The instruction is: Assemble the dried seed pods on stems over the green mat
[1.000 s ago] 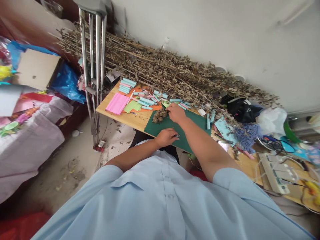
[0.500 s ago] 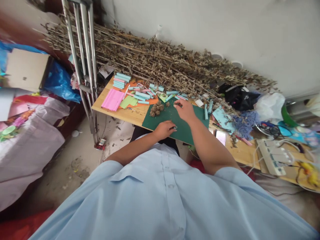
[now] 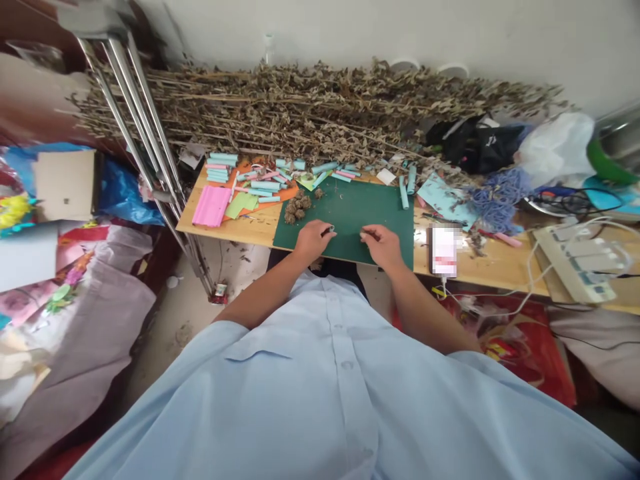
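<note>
My left hand (image 3: 313,241) is curled closed over the near left part of a green cutting mat (image 3: 350,210). From its fingers shows the pale blue round end of what looks like a small paper tube (image 3: 331,229). My right hand (image 3: 384,244) hovers over the mat's near right part, thumb and fingers pinched together. Something small and dark is at those fingertips, too small to name. A pile of brown dried clumps (image 3: 297,207) sits on the mat's left side, with one small clump (image 3: 319,193) apart from it.
Blue and pink paper rolls (image 3: 265,185), a pink paper stack (image 3: 210,205) and green sheets lie left on the wooden table. Dried leafy stems (image 3: 300,110) stretch along the back. At right are a phone (image 3: 445,250), blue yarn (image 3: 500,193) and a power strip (image 3: 575,260). Metal crutches (image 3: 145,140) lean at left.
My right hand has drawn back from near the dried clumps toward the mat's near edge, fingers still pinched. My left hand stays closed near the mat's front. The head view has turned right.
</note>
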The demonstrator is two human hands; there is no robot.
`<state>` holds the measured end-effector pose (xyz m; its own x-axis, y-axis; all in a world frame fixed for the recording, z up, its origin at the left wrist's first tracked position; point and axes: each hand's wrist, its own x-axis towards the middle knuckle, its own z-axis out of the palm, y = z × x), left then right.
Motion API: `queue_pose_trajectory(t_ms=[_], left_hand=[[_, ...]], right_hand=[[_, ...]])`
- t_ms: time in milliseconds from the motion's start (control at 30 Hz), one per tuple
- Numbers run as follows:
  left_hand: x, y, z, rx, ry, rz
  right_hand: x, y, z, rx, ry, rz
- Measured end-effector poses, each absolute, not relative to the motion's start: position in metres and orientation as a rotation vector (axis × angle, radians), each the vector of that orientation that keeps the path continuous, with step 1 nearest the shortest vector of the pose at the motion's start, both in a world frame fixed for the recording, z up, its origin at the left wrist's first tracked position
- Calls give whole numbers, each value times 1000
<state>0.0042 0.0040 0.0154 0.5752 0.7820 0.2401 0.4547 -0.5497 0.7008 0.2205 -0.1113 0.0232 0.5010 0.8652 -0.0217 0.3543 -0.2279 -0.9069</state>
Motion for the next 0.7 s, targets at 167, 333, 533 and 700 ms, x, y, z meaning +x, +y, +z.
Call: queue_pose_trajectory(t_ms=[167,333,533,700], left_hand=[[5,1,17,2258,1003,724],[7,2,19,2251,1032,726],[-7,-10,27,2168,1089,826],[-5,-56,29,2104,1044,963]], right_hand=[[219,-116,18,-1763,-1047,666],[218,-121,18,-1739,-1072,648],[218,-123,17,-1720,-1107,648],[216,-123,14,-1638,-1086,677]])
